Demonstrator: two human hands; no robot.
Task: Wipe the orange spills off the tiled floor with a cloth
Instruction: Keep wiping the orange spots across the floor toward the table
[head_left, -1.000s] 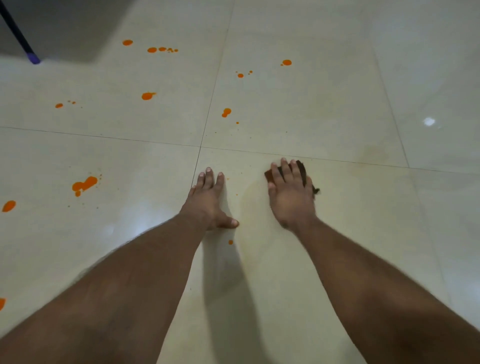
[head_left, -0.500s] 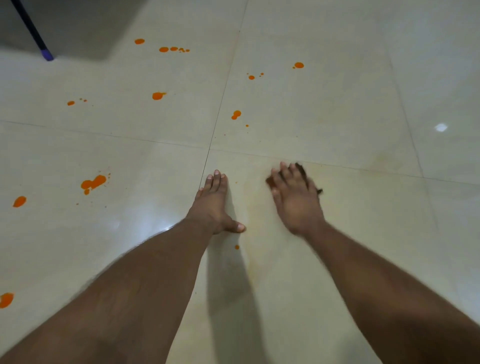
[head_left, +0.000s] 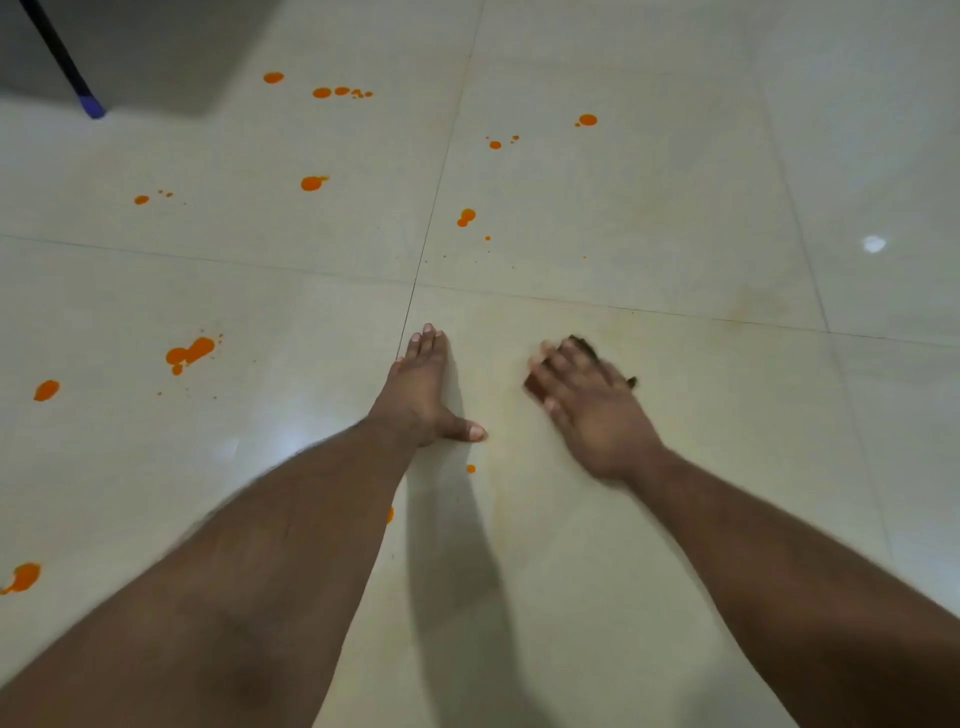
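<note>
Right hand (head_left: 592, 410) pressed flat on a small dark brown cloth (head_left: 582, 347), fingers spread slightly and lying over it, not clenched; only cloth edges showing past the fingertips and beside the thumb. Somewhat blurred. Cloth lying on the glossy cream tiled floor (head_left: 675, 208), just on the near side of the grout cross (head_left: 414, 285) and to its right. Left hand (head_left: 423, 395) planted palm-down on the bare tile directly below that grout cross, fingers together, thumb stuck out sideways toward the right hand, holding nothing. Bright orange spills (head_left: 189, 352) scattered left of the grout cross and beyond it, the largest blotch well left of the left hand; one small orange drop (head_left: 470, 468) just below the left thumb. Faint yellowish smear around the cloth. Dark pole with a purple tip (head_left: 91, 106) far beyond and left of the grout cross.
</note>
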